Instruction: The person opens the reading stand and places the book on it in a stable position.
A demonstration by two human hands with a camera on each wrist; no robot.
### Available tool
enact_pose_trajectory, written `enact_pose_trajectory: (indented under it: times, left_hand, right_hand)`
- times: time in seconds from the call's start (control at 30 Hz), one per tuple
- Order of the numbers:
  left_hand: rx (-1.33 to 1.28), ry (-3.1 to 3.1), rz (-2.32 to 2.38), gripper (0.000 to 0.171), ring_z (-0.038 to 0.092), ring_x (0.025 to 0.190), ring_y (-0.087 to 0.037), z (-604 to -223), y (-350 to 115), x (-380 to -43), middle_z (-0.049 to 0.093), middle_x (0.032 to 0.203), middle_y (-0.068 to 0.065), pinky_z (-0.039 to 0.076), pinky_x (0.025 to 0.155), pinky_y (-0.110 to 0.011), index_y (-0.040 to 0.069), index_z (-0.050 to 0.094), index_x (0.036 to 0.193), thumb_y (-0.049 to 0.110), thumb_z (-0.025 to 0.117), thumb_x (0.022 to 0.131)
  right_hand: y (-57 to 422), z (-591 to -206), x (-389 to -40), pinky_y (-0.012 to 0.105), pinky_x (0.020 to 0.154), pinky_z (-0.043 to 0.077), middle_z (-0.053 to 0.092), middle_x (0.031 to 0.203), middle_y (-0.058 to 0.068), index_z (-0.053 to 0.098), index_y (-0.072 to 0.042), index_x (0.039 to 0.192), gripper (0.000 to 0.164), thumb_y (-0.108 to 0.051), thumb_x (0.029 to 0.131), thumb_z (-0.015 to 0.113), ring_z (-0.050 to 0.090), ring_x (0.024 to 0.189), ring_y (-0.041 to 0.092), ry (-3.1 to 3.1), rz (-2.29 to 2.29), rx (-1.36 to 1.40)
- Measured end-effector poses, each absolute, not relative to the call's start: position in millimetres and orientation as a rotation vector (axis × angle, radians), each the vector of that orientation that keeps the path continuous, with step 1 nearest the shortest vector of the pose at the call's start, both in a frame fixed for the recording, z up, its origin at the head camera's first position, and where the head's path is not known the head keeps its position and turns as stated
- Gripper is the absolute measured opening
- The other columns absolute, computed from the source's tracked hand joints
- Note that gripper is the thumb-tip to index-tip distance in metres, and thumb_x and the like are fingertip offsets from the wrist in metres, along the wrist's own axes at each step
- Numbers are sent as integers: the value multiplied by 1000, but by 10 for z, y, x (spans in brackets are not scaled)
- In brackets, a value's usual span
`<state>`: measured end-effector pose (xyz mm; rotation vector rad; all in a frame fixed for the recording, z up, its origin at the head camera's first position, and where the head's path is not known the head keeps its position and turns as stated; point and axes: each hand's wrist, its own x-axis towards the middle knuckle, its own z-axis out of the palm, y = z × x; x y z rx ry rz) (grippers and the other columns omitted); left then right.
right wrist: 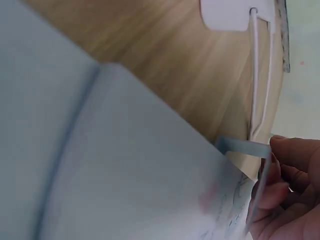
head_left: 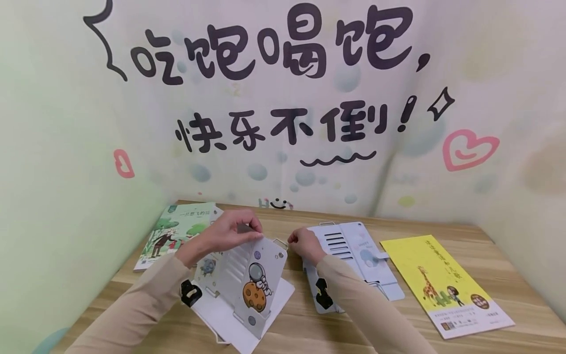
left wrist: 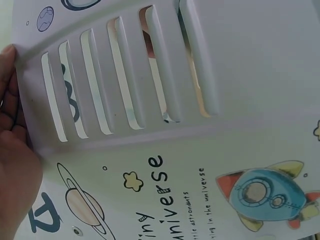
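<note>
My left hand [head_left: 234,230] grips the top edge of a white folding book stand [head_left: 254,295] printed with an astronaut. Its slotted panel [left wrist: 135,70] is tilted up from a white base plate. The left wrist view shows the thumb side of the hand [left wrist: 17,165] at the panel's edge, beside a planet and rocket print. My right hand [head_left: 307,244] is at the left edge of a pale blue book stand [head_left: 353,250]. In the right wrist view, its fingers [right wrist: 292,152] pinch a thin grey bracket [right wrist: 245,146] on that stand.
A green picture book [head_left: 177,233] lies at the back left, with a white corner showing beside it. To the right lies a yellow book [head_left: 446,285] with a giraffe. A printed curtain [head_left: 283,182] hangs behind the wooden table [head_left: 424,226].
</note>
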<state>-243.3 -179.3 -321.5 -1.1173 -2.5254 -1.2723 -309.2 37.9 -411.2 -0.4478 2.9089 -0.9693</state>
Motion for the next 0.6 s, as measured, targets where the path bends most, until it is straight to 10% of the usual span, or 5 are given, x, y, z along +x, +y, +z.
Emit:
enact_pose_trajectory:
  times: [0.6]
  left_hand:
    - [-1273,-2458,-1243,6,59,78,-8,-3219,-1796,-2368,66,81,2,50,73,-26,11,66,81,6,68,84]
  right_hand:
    - [219,-4219,-3036,41,54,51,61,68,11,54,-5,69,13,-4,79,62,62,65,26,3232,-235,-535]
